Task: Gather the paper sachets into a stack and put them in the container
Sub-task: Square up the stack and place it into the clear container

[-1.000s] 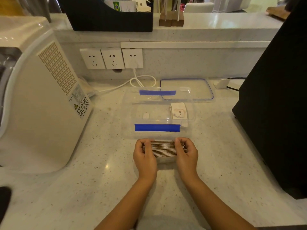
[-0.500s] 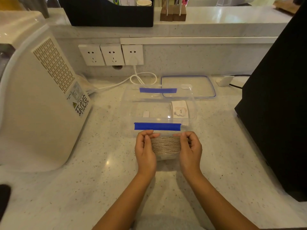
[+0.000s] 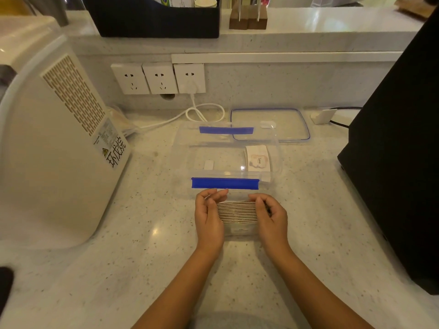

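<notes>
Sachets (image 3: 237,211) sit pressed into one stack between my palms, left hand (image 3: 209,214) and right hand (image 3: 270,216) each curled around an end, its long axis running hand to hand. Just beyond my fingertips the open container (image 3: 276,148) lies parallel, equally near both hands.

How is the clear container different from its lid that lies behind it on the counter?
The clear container is a deep open box, while the lid is a flat sheet lying on the counter. The clear container carries solid blue clips on its near and far sides; the lid shows only a thin blue line around its edge. The clear container holds a few sachets standing at its right end; nothing lies on the lid. Both are transparent rounded rectangles.
</notes>
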